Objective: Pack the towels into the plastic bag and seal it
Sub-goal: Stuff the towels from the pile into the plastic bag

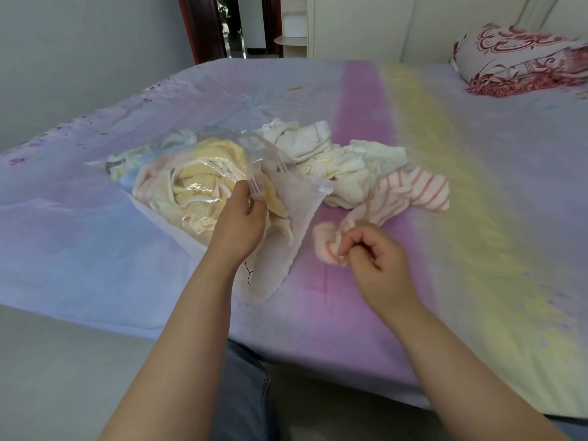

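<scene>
Jeans below bed, pillow.

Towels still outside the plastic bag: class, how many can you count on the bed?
About 3, though the heap may hide more. The striped towel is pinched by the right hand; two white towels lie crumpled behind it, right of the plastic bag.

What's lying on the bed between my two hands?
In the head view, the plastic bag's white open flap lies between the left hand and the right hand.
</scene>
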A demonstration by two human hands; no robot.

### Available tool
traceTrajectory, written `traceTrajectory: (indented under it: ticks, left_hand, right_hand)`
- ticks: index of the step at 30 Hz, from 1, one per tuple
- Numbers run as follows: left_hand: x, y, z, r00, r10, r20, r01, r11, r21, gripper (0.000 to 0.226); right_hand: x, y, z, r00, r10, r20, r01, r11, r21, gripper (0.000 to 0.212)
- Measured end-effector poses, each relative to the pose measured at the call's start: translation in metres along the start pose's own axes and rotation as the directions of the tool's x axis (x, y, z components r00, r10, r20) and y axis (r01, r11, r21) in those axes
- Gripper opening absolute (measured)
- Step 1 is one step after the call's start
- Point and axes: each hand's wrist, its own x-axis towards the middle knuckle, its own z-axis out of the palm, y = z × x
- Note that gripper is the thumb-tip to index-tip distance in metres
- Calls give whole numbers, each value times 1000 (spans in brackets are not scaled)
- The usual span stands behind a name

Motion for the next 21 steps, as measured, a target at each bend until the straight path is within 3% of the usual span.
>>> traceTrajectory:
  ticks: [2, 4, 5, 6, 8, 10, 11, 13, 16, 18, 21]
  left_hand:
    - [-2, 0, -2, 1000, -14, -2, 14, 1000, -12, 20]
    - [-2, 1, -4, 1000, -25, -8, 25, 1000, -15, 18]
    - [-2, 2, -5, 1000, -29, -10, 28, 1000, -12, 17]
    - [-3, 4, -6, 1000, -29, -11, 29, 1000, -5, 15]
    - [-6, 7, -9, 1000, -21, -9, 21, 1000, 14, 16]
    - [-10, 8, -12, 1000, -5, 2, 5, 999, 48, 15]
    - [-13, 8, -14, 1000, 1, 5, -1, 998, 69, 13]
    - [-17, 7, -17, 1000, 5, 0, -5, 994, 105, 12]
    - [-24, 9, -21, 999, 34, -43, -27, 988, 153, 25]
    - [-30, 12, -22, 994, 90, -65, -76, 979, 188, 31]
    - [-41, 12, -28, 971, 200, -133, -158, 949, 274, 32]
  right_hand:
    - [4, -32, -2, 979, -204, 1, 204, 979, -3, 25]
    - [24, -38, -6, 943, -329, -44, 311, 923, -226, 15]
    - [37, -31, -8, 944, -326, -59, 276, 872, -405, 20]
    - [52, -19, -11, 967, -251, -47, 178, 796, -579, 34]
    - [73, 20, -20, 987, 157, 31, -71, 608, -791, 67]
    - [73, 61, -29, 815, 571, 97, -240, 486, -840, 92]
    - [67, 82, -32, 731, 673, 113, -297, 462, -836, 95]
    - [52, 115, -36, 689, 721, 75, -370, 438, -819, 88]
    - [47, 132, -35, 779, 622, -83, -397, 385, -833, 69]
    - [50, 132, -34, 802, 578, -151, -449, 417, -790, 64]
    - [51, 127, -37, 765, 594, -248, -576, 460, -676, 65]
